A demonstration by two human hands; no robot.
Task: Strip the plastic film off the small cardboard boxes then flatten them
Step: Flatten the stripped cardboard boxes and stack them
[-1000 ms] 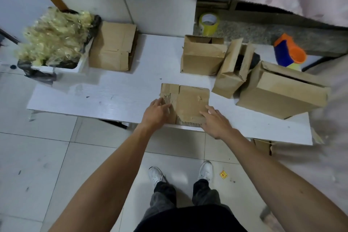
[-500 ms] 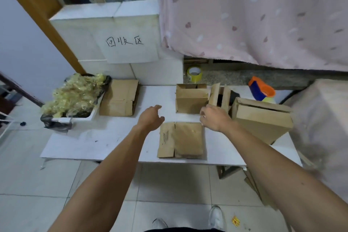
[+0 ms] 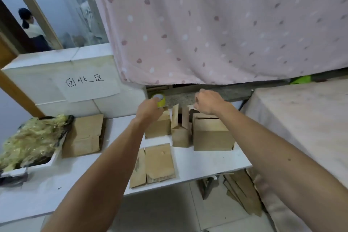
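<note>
Three upright brown cardboard boxes [image 3: 212, 133] stand just behind the flattened brown cardboard box [image 3: 156, 164]. The right hand [image 3: 209, 102] hovers over them with its fingers curled on nothing visible, while the left hand [image 3: 148, 109] meets the yellow tape roll [image 3: 160, 100], its fingers hidden, so I cannot tell its grip. Everything lies on one white table board [image 3: 207, 162] over tiled floor [image 3: 207, 213], with one pink spotted curtain [image 3: 207, 24] behind the flattened box, and one stack of flat cardboard [image 3: 84, 133] and one white tray of crumpled yellowish film [image 3: 28, 141] to its left.

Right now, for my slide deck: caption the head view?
Left hand and right hand reach past a flattened box toward upright boxes on the white table.
</note>
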